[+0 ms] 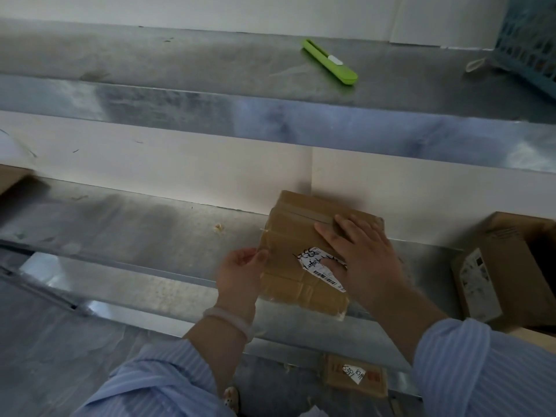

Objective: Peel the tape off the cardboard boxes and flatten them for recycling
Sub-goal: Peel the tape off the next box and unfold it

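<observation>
Grey sheet-metal surface (150, 224) bears at its front edge a small tape-wrapped brown cardboard box (288, 236), probably light, stiff and slick, pressed by the flat-fingered right hand (361, 254) while the left hand (240, 272) pinches its left edge, the likeliest peeling spot.

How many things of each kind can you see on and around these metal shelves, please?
Cardboard boxes: 4 (taped box, open box, box corner at the left edge, small parcel below)
Green cutter: 1
Blue basket: 1
Total: 6
</observation>
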`<act>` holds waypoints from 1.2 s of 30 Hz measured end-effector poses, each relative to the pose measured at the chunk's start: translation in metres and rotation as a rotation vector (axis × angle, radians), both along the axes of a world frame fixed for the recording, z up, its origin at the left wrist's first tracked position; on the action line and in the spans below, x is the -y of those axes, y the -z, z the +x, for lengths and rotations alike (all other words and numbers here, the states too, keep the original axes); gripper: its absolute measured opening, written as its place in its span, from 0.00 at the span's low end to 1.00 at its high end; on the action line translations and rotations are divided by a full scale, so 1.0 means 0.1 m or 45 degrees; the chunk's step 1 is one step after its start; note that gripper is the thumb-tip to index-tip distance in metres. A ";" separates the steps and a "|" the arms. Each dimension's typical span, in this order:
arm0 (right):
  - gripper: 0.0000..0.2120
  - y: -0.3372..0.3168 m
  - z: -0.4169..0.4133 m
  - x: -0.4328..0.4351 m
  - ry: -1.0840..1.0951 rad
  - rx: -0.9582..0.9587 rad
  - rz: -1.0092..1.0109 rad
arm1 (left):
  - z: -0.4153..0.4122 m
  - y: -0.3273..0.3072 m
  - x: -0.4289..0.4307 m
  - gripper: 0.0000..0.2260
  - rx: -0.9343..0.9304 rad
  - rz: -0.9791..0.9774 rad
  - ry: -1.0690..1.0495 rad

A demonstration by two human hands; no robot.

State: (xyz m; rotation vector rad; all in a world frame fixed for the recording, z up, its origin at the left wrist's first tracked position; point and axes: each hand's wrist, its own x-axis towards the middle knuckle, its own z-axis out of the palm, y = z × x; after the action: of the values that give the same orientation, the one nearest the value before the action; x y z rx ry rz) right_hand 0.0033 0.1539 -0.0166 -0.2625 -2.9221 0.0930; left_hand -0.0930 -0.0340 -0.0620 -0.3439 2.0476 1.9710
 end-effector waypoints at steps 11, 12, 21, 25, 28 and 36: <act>0.29 0.04 0.03 0.00 0.032 0.020 -0.059 | 0.13 -0.09 -0.08 0.07 0.237 0.464 -0.070; 0.29 0.04 0.04 0.00 0.034 0.016 -0.057 | 0.13 -0.09 -0.07 0.06 0.235 0.458 -0.067; 0.29 0.03 0.10 0.06 0.028 -0.011 -0.065 | 0.20 -0.14 -0.05 0.05 -0.009 0.242 -0.047; 0.28 0.04 0.11 0.11 0.035 -0.027 -0.063 | 0.22 -0.10 -0.05 0.06 0.150 0.300 -0.065; 0.28 0.05 0.11 0.13 0.046 -0.037 -0.054 | 0.21 -0.08 -0.05 0.03 0.265 0.339 -0.039; 0.29 0.08 0.13 0.14 0.038 -0.093 -0.033 | 0.18 -0.04 0.00 0.06 -0.009 0.029 -0.082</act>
State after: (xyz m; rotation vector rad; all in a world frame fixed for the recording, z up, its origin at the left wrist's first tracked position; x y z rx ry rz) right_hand 0.0159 0.1403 -0.0243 -0.3004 -2.8450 0.1334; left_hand -0.0749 -0.0341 -0.0585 -0.4034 2.0410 2.0342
